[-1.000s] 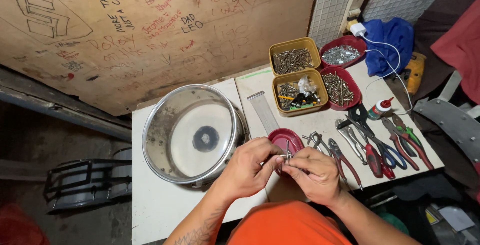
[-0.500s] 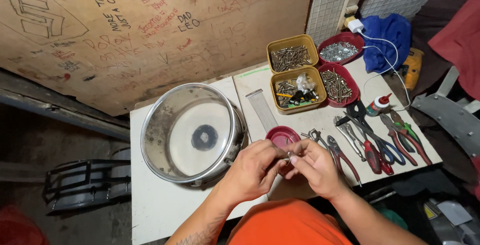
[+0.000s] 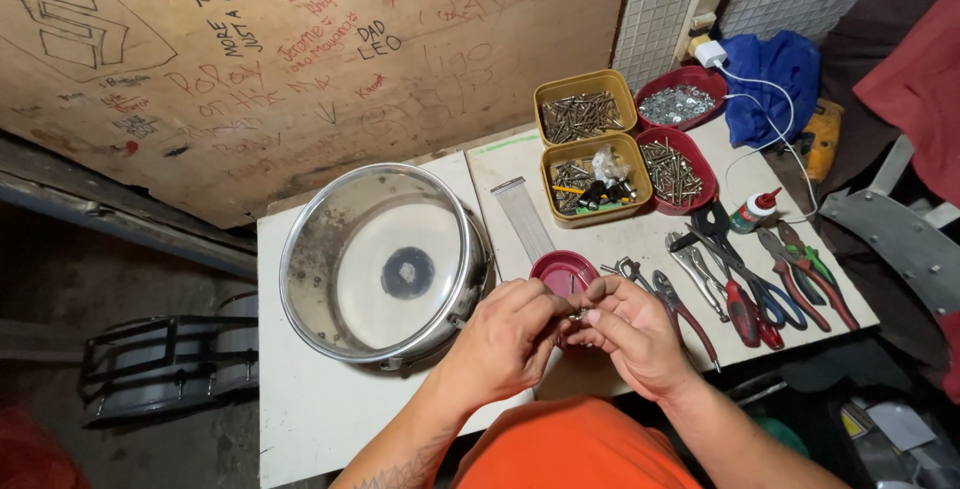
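My left hand (image 3: pixel 505 337) and my right hand (image 3: pixel 630 329) meet over the near edge of the white table (image 3: pixel 300 409). Together their fingertips pinch a small metal part (image 3: pixel 577 315), too small to identify. Just beyond the fingers sits a small dark red dish (image 3: pixel 562 271). To the left of my hands stands a shiny metal drum shell (image 3: pixel 385 264) with a clear head and a dark round spot in its middle.
Pliers, cutters and scissors (image 3: pixel 745 274) lie in a row at the right. Two yellow trays (image 3: pixel 590 154) and two red trays (image 3: pixel 680 139) hold screws and bits at the back. A snare wire strip (image 3: pixel 522 217), a small bottle (image 3: pixel 752 211), a blue cloth (image 3: pixel 770 84) and a scribbled wooden board (image 3: pixel 300 59) are nearby.
Both hands stay together at the table's near edge, shifting slightly while working the small part. Nothing else on the table has moved.
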